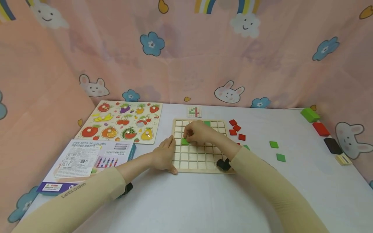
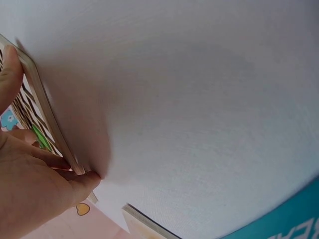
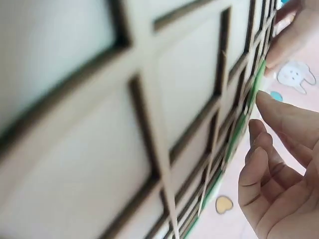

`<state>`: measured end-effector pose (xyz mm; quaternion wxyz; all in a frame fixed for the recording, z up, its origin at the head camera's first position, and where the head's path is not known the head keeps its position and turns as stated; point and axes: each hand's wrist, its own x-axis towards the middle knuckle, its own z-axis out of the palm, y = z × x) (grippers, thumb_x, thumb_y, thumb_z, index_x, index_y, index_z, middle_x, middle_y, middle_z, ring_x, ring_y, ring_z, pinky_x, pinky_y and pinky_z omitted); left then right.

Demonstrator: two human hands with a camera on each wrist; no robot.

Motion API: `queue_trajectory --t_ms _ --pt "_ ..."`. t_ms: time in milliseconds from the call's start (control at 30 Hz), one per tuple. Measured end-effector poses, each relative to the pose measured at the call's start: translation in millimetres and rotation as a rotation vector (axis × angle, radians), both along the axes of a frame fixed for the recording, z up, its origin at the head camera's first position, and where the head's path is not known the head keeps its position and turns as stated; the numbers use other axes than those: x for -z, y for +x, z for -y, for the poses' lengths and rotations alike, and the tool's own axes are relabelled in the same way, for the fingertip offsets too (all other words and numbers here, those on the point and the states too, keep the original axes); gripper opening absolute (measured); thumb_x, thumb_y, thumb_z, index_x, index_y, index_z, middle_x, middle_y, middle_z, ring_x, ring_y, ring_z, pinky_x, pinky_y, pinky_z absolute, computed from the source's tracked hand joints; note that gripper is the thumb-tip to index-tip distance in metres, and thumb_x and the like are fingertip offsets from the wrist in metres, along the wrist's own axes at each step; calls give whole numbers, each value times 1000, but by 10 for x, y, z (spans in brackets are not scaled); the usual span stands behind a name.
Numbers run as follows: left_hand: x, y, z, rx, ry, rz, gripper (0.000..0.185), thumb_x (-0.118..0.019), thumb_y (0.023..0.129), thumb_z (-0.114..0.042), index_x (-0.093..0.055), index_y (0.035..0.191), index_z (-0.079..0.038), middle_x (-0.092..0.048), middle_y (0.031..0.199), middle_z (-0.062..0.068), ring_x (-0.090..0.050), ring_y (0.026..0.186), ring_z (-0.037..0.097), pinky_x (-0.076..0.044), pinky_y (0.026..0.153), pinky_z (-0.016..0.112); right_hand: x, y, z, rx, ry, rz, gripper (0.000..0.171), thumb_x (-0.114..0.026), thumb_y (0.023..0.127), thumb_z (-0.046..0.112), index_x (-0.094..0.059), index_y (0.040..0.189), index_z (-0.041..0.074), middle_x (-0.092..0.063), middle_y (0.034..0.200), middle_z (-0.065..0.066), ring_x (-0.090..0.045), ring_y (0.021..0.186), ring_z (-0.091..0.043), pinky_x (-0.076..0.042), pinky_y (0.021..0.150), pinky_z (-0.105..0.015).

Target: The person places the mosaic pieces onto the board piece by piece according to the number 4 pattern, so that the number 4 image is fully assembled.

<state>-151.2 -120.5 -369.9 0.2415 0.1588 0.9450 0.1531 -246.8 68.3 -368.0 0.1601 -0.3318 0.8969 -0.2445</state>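
- The right hand (image 1: 198, 132) hovers low over the wooden grid board (image 1: 201, 163), its fingertips curled onto a green tile (image 1: 185, 141) that lies in a cell near the board's left side, a few rows down from the far edge.
- The left hand (image 1: 164, 157) lies flat against the board's left rim, fingers straight, holding nothing; it braces the frame from the side.
- The tile looks like a thin, stiff, painted square: light, rigid, not likely to bend or break, and probably smooth enough to slip if pinched on its faces. Its opposite edges seem the best place to take hold, since its underside sits down inside the cell.
- In the right wrist view the cell walls stand up around each opening, so a tile must come down level; tilted, a corner could catch on a rib.
- A second green tile (image 1: 207, 123) sits in the far row, beyond the right hand.
- To the right of that hand, off the board, lie red tiles (image 1: 236, 128) and loose green tiles (image 1: 277, 151) on the white surface (image 1: 189, 200), with open room between them.
- Left of the left hand are a fruit puzzle (image 1: 123, 122) and a box (image 1: 87, 160), near but not touching.
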Motion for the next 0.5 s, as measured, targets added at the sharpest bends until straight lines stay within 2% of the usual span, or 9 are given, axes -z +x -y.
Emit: queue_trajectory --t_ms 133,267,400,500 --pt "6 7 -10 -2 7 1 126 -87 70 -37 -5 155 9 5 166 26 -3 154 44 -19 123 59 -76 -9 -245 20 19 -13 15 -71 87 10 -72 102 12 -68 88 -2 -60 81 -16 -49 73 -28" --pt "-2 8 -14 3 7 5 125 -86 71 -36 -5 155 10 6 165 26 -2 155 44 -18 123 59 -137 -74 -693 70 15 -13 16 -70 88 10 -72 103 12 -68 87 -4 -59 80 -18 -49 72 -29" --pt "-18 8 -16 7 -15 19 125 -86 73 -35 -2 155 9 8 166 25 1 155 43 -16 124 58 -151 -132 -1179 140 36 30 14 -69 88 10 -72 101 14 -63 85 -4 -56 81 -19 -47 67 -27" --pt "-24 10 -13 4 -10 23 124 -86 74 -34 -2 155 9 7 166 25 1 155 43 -17 124 58 -158 -132 -1472 160 73 94 16 -70 86 8 -73 101 14 -62 86 -5 -55 83 -20 -47 68 -28"
